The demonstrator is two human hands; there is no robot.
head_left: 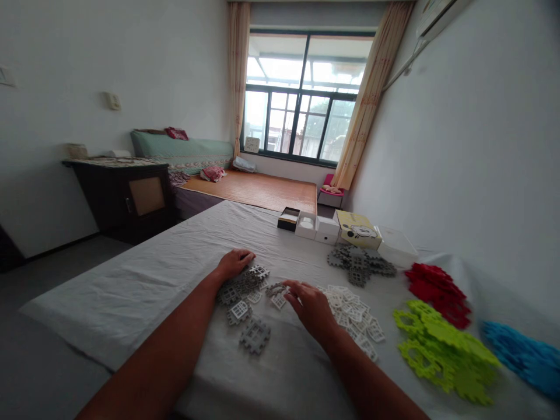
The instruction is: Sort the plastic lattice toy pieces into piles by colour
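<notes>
My left hand (235,262) rests on the cloth at the far edge of a pile of grey interlocking plastic building pieces (240,286), fingers stretched out and holding nothing that shows. My right hand (310,303) is just right of a small grey arched piece (275,289), its fingertips at that piece's edge and the thumb apart from the index finger. Under the arched piece lies a white window-shaped piece (278,301). Another white window piece (239,311) sits on a grey one. Nearer me is a square grey window piece (255,335). White window pieces (350,312) spread beside my right wrist.
On the white-clothed table (144,291), dark grey pieces (361,261), red pieces (440,291), lime-green pieces (446,350) and blue pieces (525,353) lie in piles at right. Small boxes (326,229), a yellow box (357,228) and a clear container (397,245) line the back.
</notes>
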